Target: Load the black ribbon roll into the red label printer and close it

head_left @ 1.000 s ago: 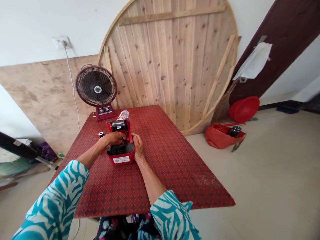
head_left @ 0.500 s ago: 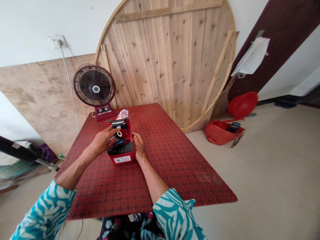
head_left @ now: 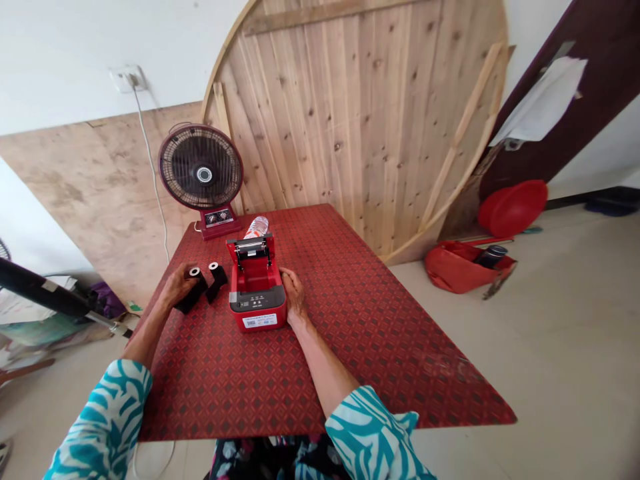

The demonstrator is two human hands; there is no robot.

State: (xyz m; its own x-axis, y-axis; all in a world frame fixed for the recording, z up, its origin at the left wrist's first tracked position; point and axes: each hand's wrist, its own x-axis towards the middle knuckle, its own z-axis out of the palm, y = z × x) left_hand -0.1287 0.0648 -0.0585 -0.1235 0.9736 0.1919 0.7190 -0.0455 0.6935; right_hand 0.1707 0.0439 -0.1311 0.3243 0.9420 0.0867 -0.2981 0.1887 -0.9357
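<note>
A small red and black printer (head_left: 257, 300) stands on the table with its lid raised and its inner bay exposed. My right hand (head_left: 294, 293) is closed against the printer's right side, steadying it. To the left of the printer, my left hand (head_left: 177, 285) grips a black roll (head_left: 193, 293) with a pale core, its lower end close to the tabletop. Between that roll and the printer, another black roll (head_left: 215, 280) with a pale core rests on the table, with a loose dark strip at its base. Behind the printer lies a clear plastic bottle (head_left: 257, 227).
The table (head_left: 390, 360) has a red patterned cover. A dark red fan (head_left: 203, 173) stands at its far left corner, its cord running to a wall socket. A large round wooden panel (head_left: 350, 120) leans behind. On the floor at right are an orange bag (head_left: 453, 270) and a red basin (head_left: 514, 208).
My left hand has moved left, out of the printer's bay, with a black roll in it. The bay now shows no roll. My right hand stays at the printer's side. The view has shifted slightly.
</note>
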